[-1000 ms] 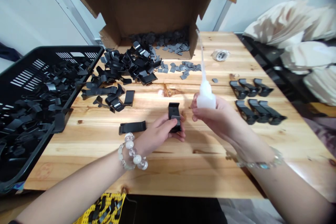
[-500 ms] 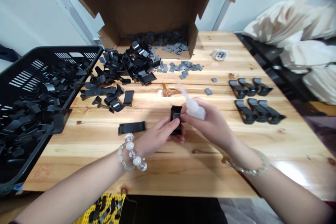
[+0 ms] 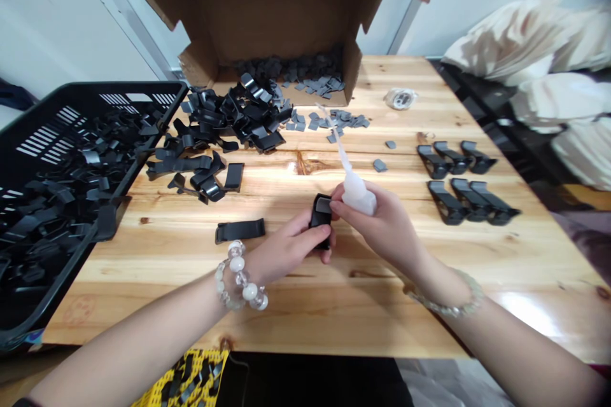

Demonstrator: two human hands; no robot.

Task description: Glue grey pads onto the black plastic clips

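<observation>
My left hand (image 3: 289, 247) grips a black plastic clip (image 3: 320, 216) just above the wooden table (image 3: 305, 305), thumb on its side. A small grey pad sits on the clip's upper end. My right hand (image 3: 382, 224) is closed around a small white squeeze bottle (image 3: 357, 194) with a long thin nozzle pointing up and away; its fingertips press on the grey pad. Both wrists wear bead bracelets.
A black crate (image 3: 57, 165) of black clips stands at left. A loose clip pile (image 3: 224, 127) and grey pads (image 3: 334, 121) spill from an open cardboard box (image 3: 267, 25). Two rows of clips (image 3: 458, 181) lie at right, one clip (image 3: 240, 229) near my left hand.
The bottle dropped from upright beside the clip toward it, then tilted back up. My right fingers came onto the clip's top, where a grey pad now sits. My left hand barely moved.
</observation>
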